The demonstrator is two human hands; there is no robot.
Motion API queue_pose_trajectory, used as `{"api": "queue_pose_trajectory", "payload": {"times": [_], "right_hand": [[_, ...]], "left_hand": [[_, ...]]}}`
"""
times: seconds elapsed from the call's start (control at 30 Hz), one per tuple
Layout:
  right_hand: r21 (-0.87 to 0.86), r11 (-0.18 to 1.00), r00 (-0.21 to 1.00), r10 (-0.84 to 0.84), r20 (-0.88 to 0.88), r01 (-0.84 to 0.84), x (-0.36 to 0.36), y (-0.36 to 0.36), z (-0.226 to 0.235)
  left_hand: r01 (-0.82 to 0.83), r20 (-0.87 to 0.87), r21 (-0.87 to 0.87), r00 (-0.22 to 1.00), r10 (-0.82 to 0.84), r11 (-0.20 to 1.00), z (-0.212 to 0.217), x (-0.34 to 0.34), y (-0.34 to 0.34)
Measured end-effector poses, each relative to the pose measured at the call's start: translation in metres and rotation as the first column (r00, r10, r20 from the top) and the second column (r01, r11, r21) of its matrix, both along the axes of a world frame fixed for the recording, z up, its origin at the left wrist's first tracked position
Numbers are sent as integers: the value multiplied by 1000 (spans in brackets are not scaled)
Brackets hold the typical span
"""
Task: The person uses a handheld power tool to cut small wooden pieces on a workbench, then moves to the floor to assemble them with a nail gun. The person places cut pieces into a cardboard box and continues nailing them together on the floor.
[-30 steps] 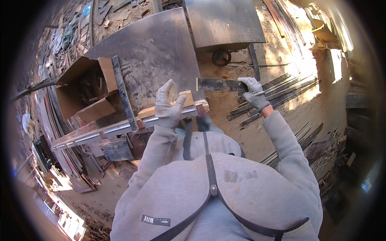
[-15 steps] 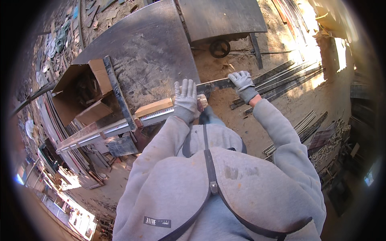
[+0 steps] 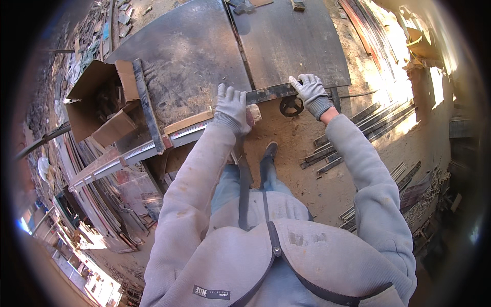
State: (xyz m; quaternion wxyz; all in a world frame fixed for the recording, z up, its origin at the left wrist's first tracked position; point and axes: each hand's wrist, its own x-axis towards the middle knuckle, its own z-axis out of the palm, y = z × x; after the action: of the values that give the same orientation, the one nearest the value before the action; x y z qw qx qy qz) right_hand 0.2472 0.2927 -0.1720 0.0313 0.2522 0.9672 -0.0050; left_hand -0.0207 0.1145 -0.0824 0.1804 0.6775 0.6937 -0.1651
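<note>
Dark strip [image 3: 271, 93] brought in against the near edge of the tabletop [image 3: 192, 48], one hand at each end.
Half a second ago it sat farther right over the sandy ground; now it crosses the near side of the seam, which suggests it is being steadied in place. The right hand [image 3: 311, 93] is clamped on its right end; the left hand [image 3: 230, 108] lies flat, fingers extended, over the left end, though whether it presses I cannot tell. Counted: one strip held, two tabletop panels, one handwheel [image 3: 291, 106], one cardboard box [image 3: 127, 82] left, one pale batten [image 3: 188, 122].
</note>
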Motion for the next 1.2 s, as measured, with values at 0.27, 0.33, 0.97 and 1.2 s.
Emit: {"api": "queue_pose_trajectory", "payload": {"times": [0.27, 0.33, 0.97, 1.2], "right_hand": [[-109, 991, 993, -70, 100, 80, -132, 134, 14], [-112, 988, 986, -95, 138, 111, -158, 166, 14], [-205, 932, 946, -261, 191, 299, -212, 245, 39], [-864, 417, 922, -368, 121, 280, -106, 191, 86]], "left_hand": [[19, -73, 37, 997, -17, 999, 6, -117, 140], [40, -113, 9, 993, -39, 999, 1, -142, 173], [34, -96, 236, 995, -12, 971, -16, -208, 257], [15, -117, 150, 993, 3, 989, 2, -184, 236]]}}
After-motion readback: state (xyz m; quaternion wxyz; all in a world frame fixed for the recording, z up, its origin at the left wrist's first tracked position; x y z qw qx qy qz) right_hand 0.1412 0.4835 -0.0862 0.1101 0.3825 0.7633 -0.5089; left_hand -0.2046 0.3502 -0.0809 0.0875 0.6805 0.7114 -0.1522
